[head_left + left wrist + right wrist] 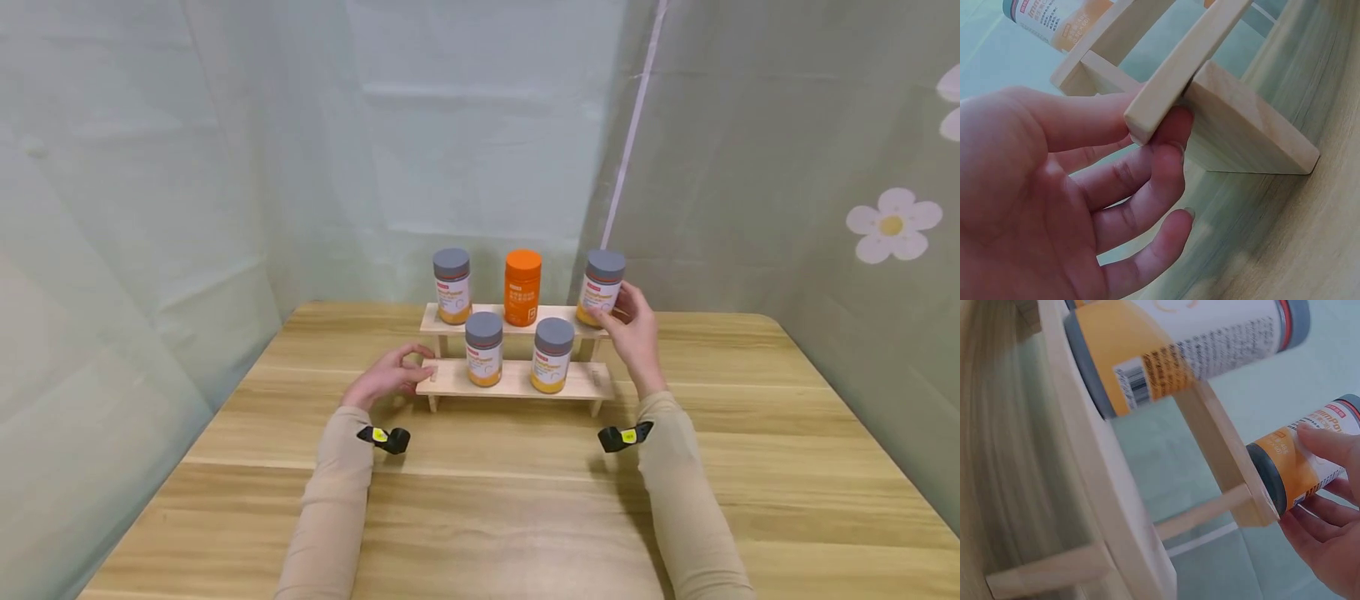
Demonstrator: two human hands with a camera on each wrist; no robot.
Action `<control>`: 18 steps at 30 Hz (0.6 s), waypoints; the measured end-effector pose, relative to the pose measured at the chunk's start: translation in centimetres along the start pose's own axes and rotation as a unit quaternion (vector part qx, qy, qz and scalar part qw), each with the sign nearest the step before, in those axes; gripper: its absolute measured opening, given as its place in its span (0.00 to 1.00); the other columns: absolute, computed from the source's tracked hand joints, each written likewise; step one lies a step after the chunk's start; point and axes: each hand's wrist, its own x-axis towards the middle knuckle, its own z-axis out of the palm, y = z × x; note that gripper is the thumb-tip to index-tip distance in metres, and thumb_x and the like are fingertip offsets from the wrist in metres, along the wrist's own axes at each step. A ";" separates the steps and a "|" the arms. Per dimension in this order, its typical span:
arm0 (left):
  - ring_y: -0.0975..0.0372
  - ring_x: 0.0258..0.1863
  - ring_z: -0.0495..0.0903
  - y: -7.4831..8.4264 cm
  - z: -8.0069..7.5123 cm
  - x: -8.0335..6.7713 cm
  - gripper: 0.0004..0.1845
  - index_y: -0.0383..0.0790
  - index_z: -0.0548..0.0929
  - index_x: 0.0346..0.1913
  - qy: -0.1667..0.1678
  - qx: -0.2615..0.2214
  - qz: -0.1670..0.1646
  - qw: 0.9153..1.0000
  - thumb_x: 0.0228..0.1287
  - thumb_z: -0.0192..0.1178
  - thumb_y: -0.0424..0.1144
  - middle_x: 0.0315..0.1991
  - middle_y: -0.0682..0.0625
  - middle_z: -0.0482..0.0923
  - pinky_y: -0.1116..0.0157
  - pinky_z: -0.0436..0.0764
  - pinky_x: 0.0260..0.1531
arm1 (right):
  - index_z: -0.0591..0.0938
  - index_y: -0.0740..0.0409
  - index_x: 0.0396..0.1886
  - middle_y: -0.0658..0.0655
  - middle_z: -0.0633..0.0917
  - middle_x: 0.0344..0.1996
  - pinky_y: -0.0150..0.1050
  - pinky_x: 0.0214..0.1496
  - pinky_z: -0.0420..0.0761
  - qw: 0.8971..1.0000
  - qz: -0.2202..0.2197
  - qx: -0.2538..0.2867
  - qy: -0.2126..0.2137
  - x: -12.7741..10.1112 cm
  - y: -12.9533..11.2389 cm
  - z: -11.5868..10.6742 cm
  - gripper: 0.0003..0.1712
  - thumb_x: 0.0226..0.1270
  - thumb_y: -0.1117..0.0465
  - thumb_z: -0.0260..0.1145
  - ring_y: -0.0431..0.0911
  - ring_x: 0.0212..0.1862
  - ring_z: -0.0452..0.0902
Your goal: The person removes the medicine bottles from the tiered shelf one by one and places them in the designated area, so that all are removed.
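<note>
The grey-lidded jar with a white and orange label [600, 288] stands tilted at the right end of the upper step of the two-tier pale wooden rack [517, 380], pinched by the right hand [634, 335] with fingers and thumb curled round its lower body. The left hand [387, 377] pinches the lower step's left end, beside three more grey-lidded jars [483, 348] and a solid orange bottle [522, 287] on the wooden table [750, 467]. In the wrist views the label print is blurred and the jars are cut off.
</note>
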 end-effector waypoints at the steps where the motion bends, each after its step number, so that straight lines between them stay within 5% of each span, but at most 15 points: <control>1: 0.63 0.29 0.80 -0.1 0.1 0.0 0.23 0.35 0.69 0.61 0.005 0.000 -0.002 1.000 0.69 0.58 0.41 0.39 0.41 0.84 0.63 0.80 0.36 | 0.69 0.65 0.66 0.69 0.78 0.58 0.47 0.65 0.73 1.000 0.001 -0.001 0.004 0.0 0.0 -0.2 0.34 0.59 0.70 0.70 0.54 0.58 0.75; 10: 0.63 0.32 0.78 0.1 0.2 0.0 0.22 0.37 0.70 0.62 0.008 -0.010 -0.010 1.000 0.69 0.59 0.41 0.35 0.50 0.82 0.63 0.80 0.38 | 0.70 0.63 0.65 0.67 0.79 0.56 0.44 0.64 0.74 0.999 0.009 0.006 0.051 0.4 0.1 -2.5 0.34 0.58 0.69 0.71 0.33 0.47 0.74; 18: 0.63 0.33 0.78 -0.2 -0.1 -0.1 0.25 0.37 0.69 0.63 0.002 -0.010 -0.009 1.000 0.68 0.59 0.43 0.37 0.49 0.83 0.60 0.80 0.42 | 0.71 0.62 0.65 0.61 0.79 0.52 0.33 0.57 0.75 0.995 0.024 -0.004 0.094 0.6 0.4 -4.4 0.33 0.59 0.68 0.70 0.31 0.45 0.74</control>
